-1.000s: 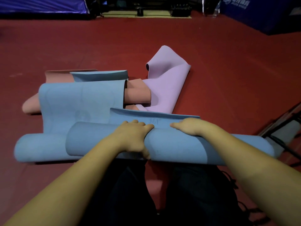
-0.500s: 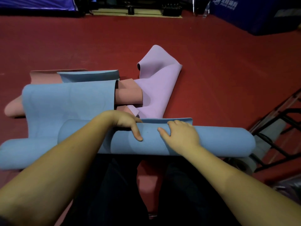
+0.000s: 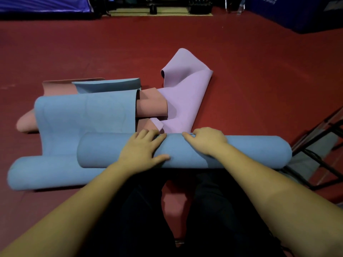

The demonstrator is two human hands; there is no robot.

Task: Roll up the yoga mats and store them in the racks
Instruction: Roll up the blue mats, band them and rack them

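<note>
A blue yoga mat (image 3: 241, 154) lies fully rolled across the red floor just in front of my knees. My left hand (image 3: 143, 148) presses flat on the middle of the roll, fingers spread and thumb out to the right. My right hand (image 3: 207, 140) rests on top of the roll a little further right, fingertips at its far edge. Behind and to the left, a second blue mat (image 3: 83, 123) is half rolled. A pink mat (image 3: 152, 107) and a lilac mat (image 3: 185, 93) lie loosely folded beyond it.
A black metal rack (image 3: 315, 145) stands on the right, close to the roll's end, with a grey roll (image 3: 328, 143) in it. Open red floor (image 3: 259, 80) stretches ahead. Dark blue padding (image 3: 297, 13) and equipment line the far wall.
The loose flap seen beyond the roll has been rolled in. Both hands have shifted over the top of the roll, the left from gripping to pressing flat.
</note>
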